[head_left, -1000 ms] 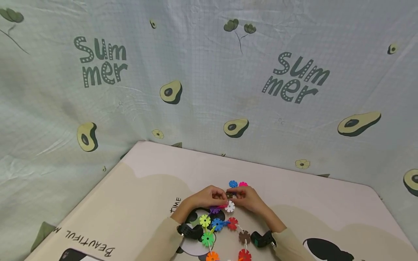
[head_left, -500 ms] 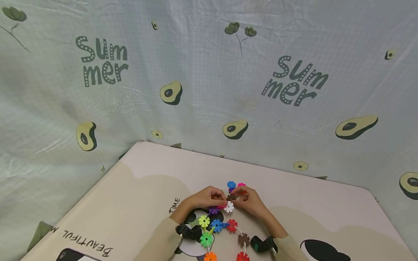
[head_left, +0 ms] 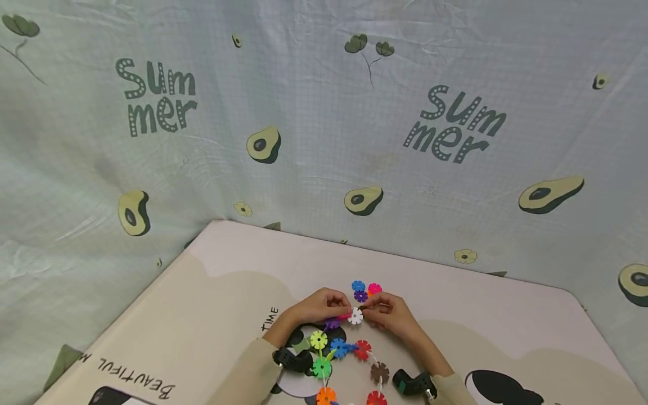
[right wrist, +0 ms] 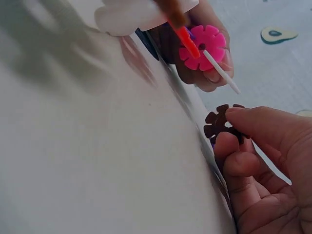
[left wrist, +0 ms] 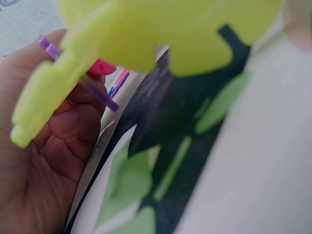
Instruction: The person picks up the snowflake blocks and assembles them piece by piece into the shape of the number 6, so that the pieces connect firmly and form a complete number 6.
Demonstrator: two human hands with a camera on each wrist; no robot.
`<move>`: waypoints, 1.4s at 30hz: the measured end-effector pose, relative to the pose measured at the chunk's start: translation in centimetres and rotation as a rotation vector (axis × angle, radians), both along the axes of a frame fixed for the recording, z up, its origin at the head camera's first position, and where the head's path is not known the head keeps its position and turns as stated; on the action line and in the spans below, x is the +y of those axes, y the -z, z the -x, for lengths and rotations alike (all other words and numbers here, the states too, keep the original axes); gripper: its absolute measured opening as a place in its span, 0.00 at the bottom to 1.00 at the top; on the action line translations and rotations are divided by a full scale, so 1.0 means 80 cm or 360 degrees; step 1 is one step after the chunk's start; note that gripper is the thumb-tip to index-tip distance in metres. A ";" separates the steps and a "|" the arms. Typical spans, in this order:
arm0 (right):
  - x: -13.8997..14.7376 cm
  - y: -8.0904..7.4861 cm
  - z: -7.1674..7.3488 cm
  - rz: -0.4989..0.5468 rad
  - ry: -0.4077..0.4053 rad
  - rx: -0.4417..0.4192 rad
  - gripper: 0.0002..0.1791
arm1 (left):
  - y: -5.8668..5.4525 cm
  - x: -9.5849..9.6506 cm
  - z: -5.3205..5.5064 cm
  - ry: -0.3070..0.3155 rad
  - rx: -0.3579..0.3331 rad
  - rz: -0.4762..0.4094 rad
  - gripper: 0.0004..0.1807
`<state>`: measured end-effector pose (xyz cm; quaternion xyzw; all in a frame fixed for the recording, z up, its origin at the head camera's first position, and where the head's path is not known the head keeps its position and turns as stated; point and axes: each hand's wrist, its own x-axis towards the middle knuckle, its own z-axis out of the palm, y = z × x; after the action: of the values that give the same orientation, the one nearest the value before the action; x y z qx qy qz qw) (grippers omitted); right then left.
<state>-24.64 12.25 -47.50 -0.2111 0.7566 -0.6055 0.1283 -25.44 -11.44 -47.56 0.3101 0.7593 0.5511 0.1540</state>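
Note:
My left hand (head_left: 324, 305) pinches a pink notched disc (right wrist: 209, 41), one of the slotted snowflake-shaped building discs. A white disc (head_left: 356, 316), edge-on in the right wrist view, is slotted into the pink one. Behind it follow a purple disc (head_left: 332, 323) and a yellow disc (head_left: 318, 340), which looms large in the left wrist view. Between thumb and fingers my right hand (head_left: 392, 314) pinches a brown disc (right wrist: 217, 122). In the right wrist view a gap shows between the brown disc and the white one.
The chain of joined discs runs toward the body, with a green disc (head_left: 322, 367), blue disc (head_left: 338, 347) and red disc (head_left: 362, 350) among them. Beyond the hands lie a loose blue disc (head_left: 358, 286), purple disc (head_left: 360, 296) and pink disc (head_left: 374, 288). A printed curtain hangs behind the table.
My right hand has shifted slightly right and toward the body with the brown disc, uncovering the loose purple disc. The left hand has kept its pinch and barely moved.

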 end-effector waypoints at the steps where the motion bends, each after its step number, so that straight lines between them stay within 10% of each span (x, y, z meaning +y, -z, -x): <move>1: 0.001 0.001 0.000 0.0014 -0.0004 0.0001 0.13 | 0.001 0.000 0.000 -0.0012 0.0006 -0.0005 0.09; 21: 0.020 0.002 0.005 0.0152 -0.0202 -0.0118 0.15 | 0.000 -0.002 0.003 -0.0186 0.0003 0.0004 0.10; 42: 0.014 0.005 -0.003 0.0173 -0.0255 0.0029 0.11 | -0.001 0.004 -0.004 -0.0121 -0.0003 0.0089 0.10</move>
<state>-24.38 13.36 -47.88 -0.2829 0.7045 -0.6315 0.1578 -25.13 -11.15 -47.48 0.2760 0.7855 0.5353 0.1422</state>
